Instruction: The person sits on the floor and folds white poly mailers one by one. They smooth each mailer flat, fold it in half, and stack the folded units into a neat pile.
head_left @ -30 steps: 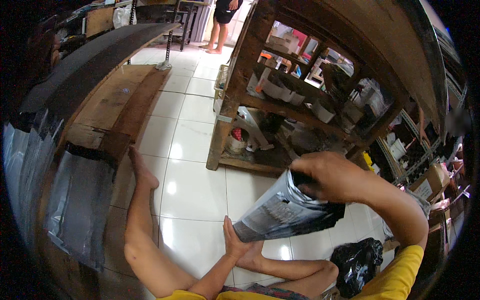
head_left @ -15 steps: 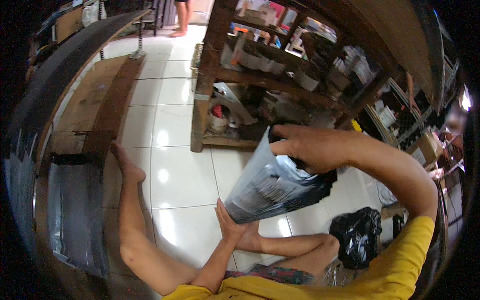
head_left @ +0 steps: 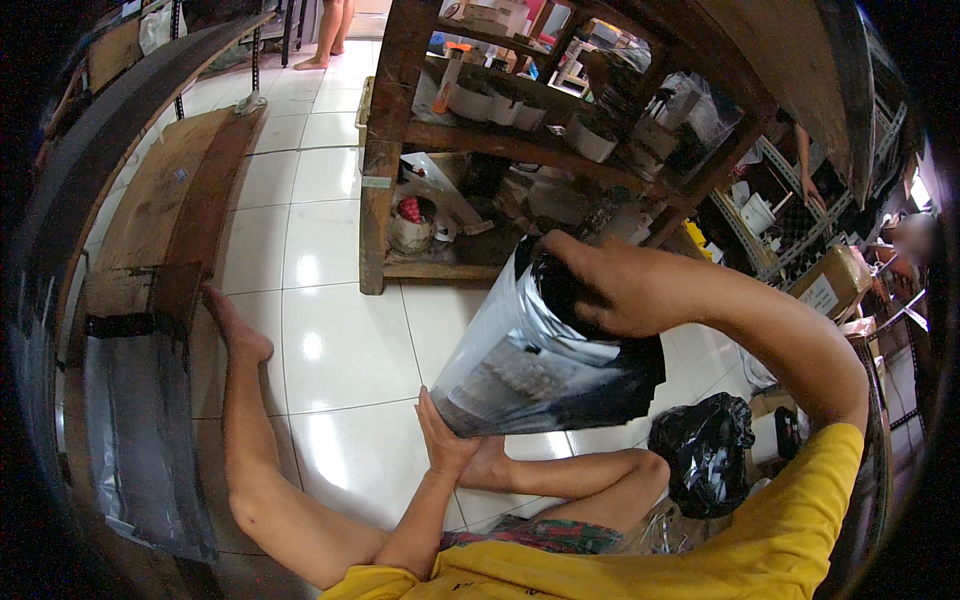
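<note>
Tilting steeper now above the floor, the rolled bundle is showing its mouth wider, so the inside is looking easier to reach. Your right hand is curling there, your left hand supporting the lower end; whether they are pinching, I cannot tell.

Dark wooden shelving stands just beyond the grip, pale pot on its bottom shelf. Low wooden platform sits well left of the grip. Black plastic bag is right of it, nearer the camera. Cardboard box further right. Co-worker's bare legs far beyond, leftward. White tiles below.
</note>
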{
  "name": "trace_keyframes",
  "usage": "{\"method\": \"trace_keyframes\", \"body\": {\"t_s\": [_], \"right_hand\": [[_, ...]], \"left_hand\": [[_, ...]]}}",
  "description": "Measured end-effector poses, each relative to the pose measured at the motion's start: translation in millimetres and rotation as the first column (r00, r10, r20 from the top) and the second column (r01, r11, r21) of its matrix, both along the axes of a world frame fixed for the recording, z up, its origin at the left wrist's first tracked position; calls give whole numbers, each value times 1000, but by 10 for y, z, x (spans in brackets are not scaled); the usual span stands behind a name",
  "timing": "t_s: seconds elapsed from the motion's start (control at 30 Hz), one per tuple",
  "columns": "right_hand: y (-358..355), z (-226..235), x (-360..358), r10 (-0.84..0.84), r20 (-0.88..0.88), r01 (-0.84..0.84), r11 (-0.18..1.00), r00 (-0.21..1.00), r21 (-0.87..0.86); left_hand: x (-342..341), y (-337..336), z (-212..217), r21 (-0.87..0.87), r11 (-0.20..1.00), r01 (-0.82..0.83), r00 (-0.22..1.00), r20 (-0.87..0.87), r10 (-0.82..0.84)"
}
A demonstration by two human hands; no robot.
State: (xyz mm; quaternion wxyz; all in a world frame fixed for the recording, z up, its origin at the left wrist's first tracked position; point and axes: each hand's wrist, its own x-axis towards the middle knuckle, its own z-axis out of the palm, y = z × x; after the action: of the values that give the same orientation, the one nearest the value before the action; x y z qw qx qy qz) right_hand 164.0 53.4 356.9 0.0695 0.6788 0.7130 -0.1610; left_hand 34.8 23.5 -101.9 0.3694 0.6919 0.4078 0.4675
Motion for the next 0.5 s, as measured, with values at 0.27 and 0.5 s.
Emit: {"method": "trace_keyframes", "body": {"t_s": [0.27,0.5], "right_hand": [[162,-93,81,56,74,-52,997,996,-61],[68,-92,291,-13,241,6,1000,970,28]], "left_hand": [[57,-40,-53,25,997,-73,997,-1,73],[-12,21,-76,-136,988,66,993,101,-53]]}}
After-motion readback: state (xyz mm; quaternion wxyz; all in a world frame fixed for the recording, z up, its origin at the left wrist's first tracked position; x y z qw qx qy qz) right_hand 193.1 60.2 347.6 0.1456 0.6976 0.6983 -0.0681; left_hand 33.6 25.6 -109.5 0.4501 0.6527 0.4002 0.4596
